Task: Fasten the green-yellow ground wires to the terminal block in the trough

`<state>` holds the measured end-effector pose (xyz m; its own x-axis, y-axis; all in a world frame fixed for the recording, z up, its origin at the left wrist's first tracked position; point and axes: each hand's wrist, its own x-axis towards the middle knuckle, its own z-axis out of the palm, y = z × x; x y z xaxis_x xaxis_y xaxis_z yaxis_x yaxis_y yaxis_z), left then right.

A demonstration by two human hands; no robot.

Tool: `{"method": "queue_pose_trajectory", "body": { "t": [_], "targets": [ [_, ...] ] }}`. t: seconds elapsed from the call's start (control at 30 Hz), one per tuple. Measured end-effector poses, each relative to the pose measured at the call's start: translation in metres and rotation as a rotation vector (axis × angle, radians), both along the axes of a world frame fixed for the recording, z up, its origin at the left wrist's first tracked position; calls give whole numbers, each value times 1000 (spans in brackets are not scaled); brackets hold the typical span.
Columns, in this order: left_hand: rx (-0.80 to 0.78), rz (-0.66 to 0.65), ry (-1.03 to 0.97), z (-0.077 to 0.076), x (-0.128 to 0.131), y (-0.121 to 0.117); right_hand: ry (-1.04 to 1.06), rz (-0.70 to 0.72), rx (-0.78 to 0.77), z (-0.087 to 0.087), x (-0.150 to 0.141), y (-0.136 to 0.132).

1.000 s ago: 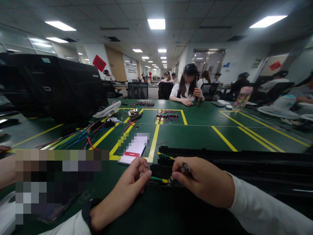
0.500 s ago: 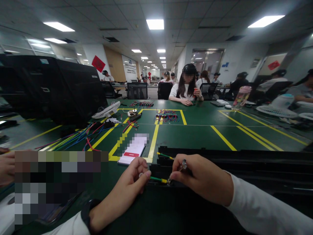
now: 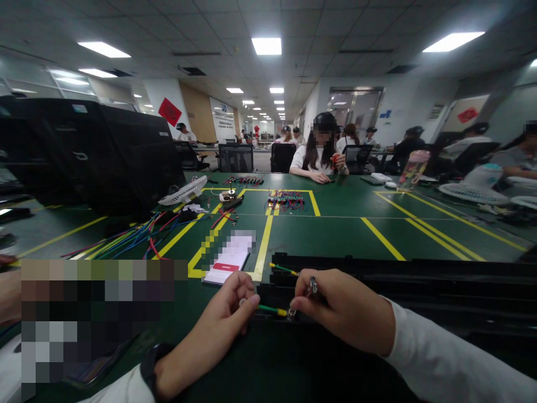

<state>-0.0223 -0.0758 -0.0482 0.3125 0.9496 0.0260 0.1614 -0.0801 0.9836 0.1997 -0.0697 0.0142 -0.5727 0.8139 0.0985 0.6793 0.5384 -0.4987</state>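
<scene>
My left hand [image 3: 229, 310] is closed in a pinch on a short green-and-yellow wire [image 3: 268, 308]. The wire's yellow-sleeved end meets a small metal terminal [image 3: 290, 314] at the edge of a long black panel [image 3: 265, 292]. On the right, my right hand [image 3: 344, 305] has its thumb and forefinger pinched right at that terminal. A shiny metal piece [image 3: 313, 285] shows between its curled fingers; its kind and what the fingertips grip are hidden. A second green-and-yellow wire [image 3: 283, 268] is attached to another black strip just behind.
A phone [image 3: 229, 263] lies beyond my left hand. Loose coloured wires [image 3: 138, 238] and a black computer case [image 3: 92, 157] are at left. Wired parts [image 3: 287, 200] lie farther back, before a seated person [image 3: 321, 151]. Another person's hand [image 3: 9, 296] shows at far left.
Both hands stay at the wire and terminal. The metal piece in my right hand has turned or shifted slightly left; the camera view has moved a little.
</scene>
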Motion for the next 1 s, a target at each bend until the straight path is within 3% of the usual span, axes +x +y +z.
{"method": "queue_pose_trajectory", "body": {
  "t": [0.37,0.63,1.0],
  "targets": [
    [7,-6,9,1,0,-1,26,122,-13,5,3,-4],
    [-8,-13,-3,2,1,-1,136,46,-42,10,6,-2],
    [0,-6,-18,2,0,-2,50,62,-39,6,3,-5]
  ]
}}
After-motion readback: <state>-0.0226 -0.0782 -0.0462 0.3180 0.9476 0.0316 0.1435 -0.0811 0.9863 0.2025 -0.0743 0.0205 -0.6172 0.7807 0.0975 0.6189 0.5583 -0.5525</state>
